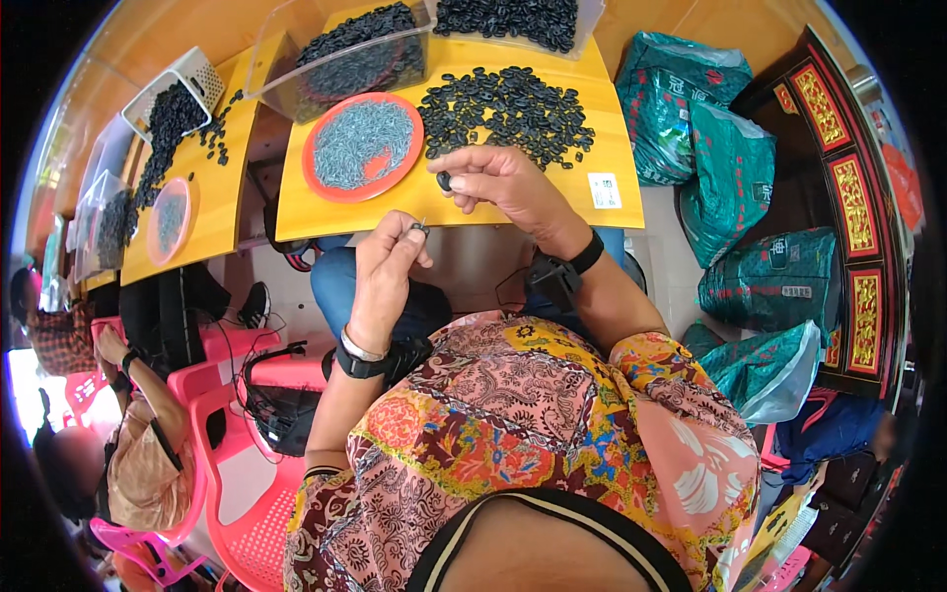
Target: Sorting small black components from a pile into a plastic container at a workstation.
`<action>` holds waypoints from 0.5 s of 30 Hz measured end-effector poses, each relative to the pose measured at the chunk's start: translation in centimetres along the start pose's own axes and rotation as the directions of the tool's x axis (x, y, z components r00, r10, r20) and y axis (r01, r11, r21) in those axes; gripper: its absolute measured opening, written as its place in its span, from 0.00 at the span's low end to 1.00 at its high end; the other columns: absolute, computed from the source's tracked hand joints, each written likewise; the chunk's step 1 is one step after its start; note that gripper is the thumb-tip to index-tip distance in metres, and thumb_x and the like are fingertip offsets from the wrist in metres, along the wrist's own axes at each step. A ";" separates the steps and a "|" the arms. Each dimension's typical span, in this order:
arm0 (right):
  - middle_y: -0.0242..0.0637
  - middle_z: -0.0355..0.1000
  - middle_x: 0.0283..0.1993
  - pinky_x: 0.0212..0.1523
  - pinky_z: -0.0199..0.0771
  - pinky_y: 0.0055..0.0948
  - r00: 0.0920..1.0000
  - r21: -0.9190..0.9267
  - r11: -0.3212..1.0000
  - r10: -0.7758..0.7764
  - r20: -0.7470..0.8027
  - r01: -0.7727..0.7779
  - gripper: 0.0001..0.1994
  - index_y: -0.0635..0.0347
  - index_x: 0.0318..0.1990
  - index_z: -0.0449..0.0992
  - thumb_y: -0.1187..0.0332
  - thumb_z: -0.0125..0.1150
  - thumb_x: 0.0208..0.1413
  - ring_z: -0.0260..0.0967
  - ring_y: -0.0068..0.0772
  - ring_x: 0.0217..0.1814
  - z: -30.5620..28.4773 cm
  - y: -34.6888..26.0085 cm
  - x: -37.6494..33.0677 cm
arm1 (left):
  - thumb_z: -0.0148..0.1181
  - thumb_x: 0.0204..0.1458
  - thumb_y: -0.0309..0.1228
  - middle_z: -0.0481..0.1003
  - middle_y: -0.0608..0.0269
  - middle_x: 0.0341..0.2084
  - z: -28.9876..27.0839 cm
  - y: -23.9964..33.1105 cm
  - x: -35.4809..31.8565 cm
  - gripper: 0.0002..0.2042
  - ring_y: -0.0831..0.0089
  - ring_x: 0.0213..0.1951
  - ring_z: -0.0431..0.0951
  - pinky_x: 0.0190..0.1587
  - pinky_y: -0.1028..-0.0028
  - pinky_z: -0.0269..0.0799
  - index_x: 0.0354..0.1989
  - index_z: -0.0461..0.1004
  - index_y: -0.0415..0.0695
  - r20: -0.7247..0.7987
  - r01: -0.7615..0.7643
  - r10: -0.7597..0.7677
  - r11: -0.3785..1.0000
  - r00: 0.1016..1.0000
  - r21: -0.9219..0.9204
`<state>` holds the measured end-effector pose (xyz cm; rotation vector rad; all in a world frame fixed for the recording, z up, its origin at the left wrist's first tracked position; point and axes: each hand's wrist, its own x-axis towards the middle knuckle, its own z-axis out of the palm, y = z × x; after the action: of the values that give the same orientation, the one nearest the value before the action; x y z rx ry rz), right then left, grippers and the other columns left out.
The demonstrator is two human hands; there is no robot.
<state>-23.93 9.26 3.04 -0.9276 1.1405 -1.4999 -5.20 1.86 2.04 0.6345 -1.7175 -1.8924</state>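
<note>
A person in a brightly patterned top (513, 395) works at a yellow bench (454, 211), 2 hands raised near its front edge. The left hand (387, 259) has its grip pinched tight on a small dark piece (417, 229), a thin sliver standing up from it, just short of the bench's edge. The right hand (503, 187), above the bench top, pinches a black oval piece (443, 182) between thumb and fingers, the grip narrow around it. Beyond them, an orange-red plate (310, 163) carries thin grey pins (355, 133) beside a spread of loose black pieces (513, 109). At the far side stand 2 clear tubs (283, 97) of similar pieces; a white card (605, 190) lies near the right corner. Green bags (730, 168) sit at right.
</note>
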 end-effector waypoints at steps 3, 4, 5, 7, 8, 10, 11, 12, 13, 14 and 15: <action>0.28 0.71 0.31 0.34 0.70 0.18 0.997 0.059 0.998 -0.004 0.079 0.000 0.11 0.62 0.46 0.73 0.73 0.55 0.55 0.68 0.16 0.30 0.1 0.6 0.3 | 0.48 0.54 0.26 0.65 0.69 0.19 -0.1 -0.1 -0.2 0.06 0.81 0.24 0.65 0.30 0.79 0.64 0.26 0.65 0.39 -0.006 -0.008 0.008 1.000 1.000 -0.002; 0.29 0.72 0.31 0.33 0.70 0.18 0.995 0.058 0.998 -0.021 0.095 0.016 0.10 0.62 0.45 0.73 0.72 0.55 0.56 0.68 0.17 0.30 0.1 0.9 0.4 | 0.48 0.54 0.26 0.65 0.69 0.19 0.0 0.0 -0.2 0.06 0.81 0.24 0.65 0.30 0.79 0.64 0.26 0.65 0.39 -0.009 -0.008 0.008 1.000 1.000 -0.002; 0.30 0.73 0.31 0.33 0.70 0.19 0.993 0.057 0.998 -0.038 0.111 0.032 0.10 0.62 0.44 0.73 0.72 0.55 0.56 0.69 0.17 0.31 0.1 1.0 0.4 | 0.48 0.54 0.26 0.65 0.69 0.19 0.1 0.1 -0.3 0.06 0.81 0.24 0.65 0.30 0.79 0.64 0.26 0.65 0.39 -0.003 -0.006 0.006 1.000 1.000 0.000; 0.31 0.74 0.31 0.32 0.71 0.19 0.993 0.048 0.999 -0.026 0.112 0.020 0.09 0.62 0.43 0.73 0.71 0.55 0.56 0.70 0.18 0.31 0.4 1.1 0.6 | 0.48 0.54 0.26 0.66 0.68 0.19 0.2 0.1 -0.4 0.06 0.81 0.24 0.65 0.30 0.79 0.64 0.26 0.65 0.39 -0.002 -0.005 0.005 1.000 1.000 0.003; 0.32 0.75 0.32 0.32 0.71 0.19 0.994 0.040 0.999 -0.014 0.109 0.010 0.08 0.61 0.41 0.73 0.71 0.55 0.56 0.71 0.18 0.32 0.5 1.2 0.6 | 0.48 0.54 0.26 0.66 0.68 0.19 0.1 0.1 -0.4 0.06 0.81 0.24 0.65 0.30 0.79 0.63 0.26 0.65 0.38 -0.001 -0.007 0.007 1.000 1.000 0.009; 0.32 0.75 0.32 0.32 0.71 0.19 0.995 0.055 0.998 0.000 0.095 -0.005 0.07 0.61 0.41 0.73 0.70 0.55 0.56 0.71 0.18 0.32 0.9 1.5 0.7 | 0.48 0.54 0.26 0.66 0.68 0.19 0.0 0.1 -0.4 0.06 0.81 0.24 0.65 0.30 0.79 0.63 0.26 0.66 0.38 -0.001 -0.007 0.007 1.000 1.000 0.017; 0.33 0.76 0.33 0.31 0.70 0.18 0.997 0.070 0.997 0.014 0.079 -0.020 0.07 0.60 0.40 0.73 0.70 0.55 0.57 0.71 0.18 0.32 1.2 1.7 0.8 | 0.46 0.55 0.26 0.67 0.67 0.20 -0.1 0.1 -0.4 0.06 0.80 0.25 0.67 0.31 0.79 0.64 0.28 0.66 0.39 0.009 -0.001 0.001 0.999 1.000 0.036; 0.33 0.76 0.33 0.31 0.70 0.18 0.997 0.070 0.997 0.014 0.079 -0.020 0.07 0.60 0.40 0.73 0.70 0.55 0.57 0.71 0.18 0.32 1.6 1.9 0.8 | 0.45 0.56 0.27 0.67 0.67 0.20 -0.2 0.1 -0.3 0.06 0.79 0.25 0.68 0.32 0.80 0.64 0.30 0.66 0.39 0.023 0.004 -0.005 0.999 1.000 0.055; 0.32 0.75 0.33 0.31 0.70 0.18 0.998 0.057 0.998 0.006 0.058 -0.010 0.07 0.60 0.40 0.73 0.69 0.55 0.57 0.71 0.18 0.32 2.0 2.1 0.8 | 0.45 0.56 0.27 0.67 0.67 0.20 -0.4 0.0 -0.2 0.06 0.79 0.25 0.68 0.32 0.80 0.64 0.30 0.66 0.39 0.023 0.004 -0.006 0.999 1.000 0.055; 0.31 0.75 0.32 0.31 0.70 0.18 0.999 0.044 0.999 -0.002 0.036 0.001 0.07 0.60 0.40 0.73 0.69 0.55 0.57 0.71 0.18 0.32 2.4 2.3 0.7 | 0.45 0.56 0.28 0.68 0.67 0.20 -0.5 -0.2 -0.1 0.06 0.79 0.25 0.68 0.33 0.80 0.64 0.30 0.66 0.39 0.020 -0.017 0.016 0.999 1.000 0.047; 0.31 0.75 0.32 0.31 0.70 0.18 0.999 0.044 0.999 -0.001 0.036 0.000 0.07 0.60 0.40 0.73 0.69 0.55 0.57 0.71 0.18 0.32 2.8 2.4 0.7 | 0.45 0.56 0.28 0.68 0.67 0.20 -0.6 -0.4 -0.1 0.07 0.79 0.25 0.68 0.33 0.80 0.64 0.30 0.66 0.39 0.016 -0.038 0.037 0.999 0.999 0.039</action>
<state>-20.81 7.89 1.45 -0.9212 1.0774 -1.4971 -4.73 1.49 1.57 0.5995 -1.7683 -1.8465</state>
